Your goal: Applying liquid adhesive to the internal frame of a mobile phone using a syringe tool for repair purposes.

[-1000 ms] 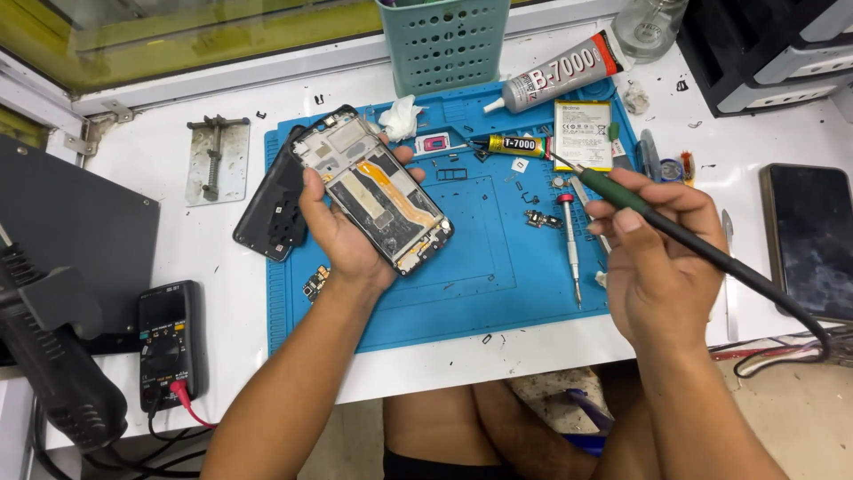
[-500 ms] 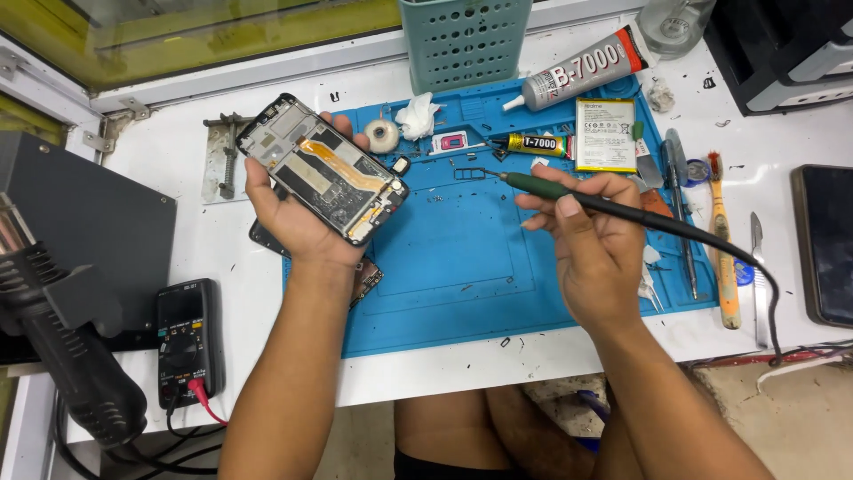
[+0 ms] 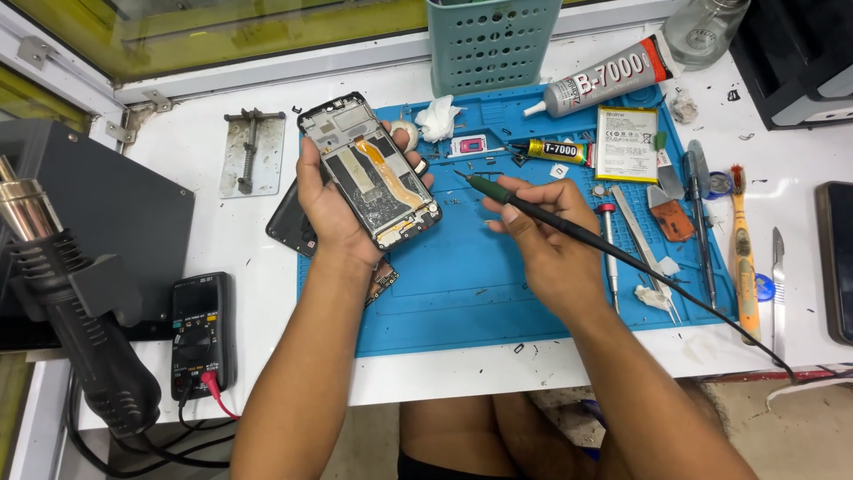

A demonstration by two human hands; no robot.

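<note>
Left hand (image 3: 333, 209) gripping opened phone (image 3: 371, 171) upper centre; right hand (image 3: 546, 240) gripping soldering iron (image 3: 506, 194) over blue mat (image 3: 471, 293). Glue tubes (image 3: 604, 76), battery (image 3: 626, 142), tweezers (image 3: 644, 240) crowding right; multimeter (image 3: 202, 333) lower left.

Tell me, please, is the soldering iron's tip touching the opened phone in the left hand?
Apart. The head view shows blue mat between the soldering iron tip, held by the right hand, and the opened phone in the left hand.
</note>
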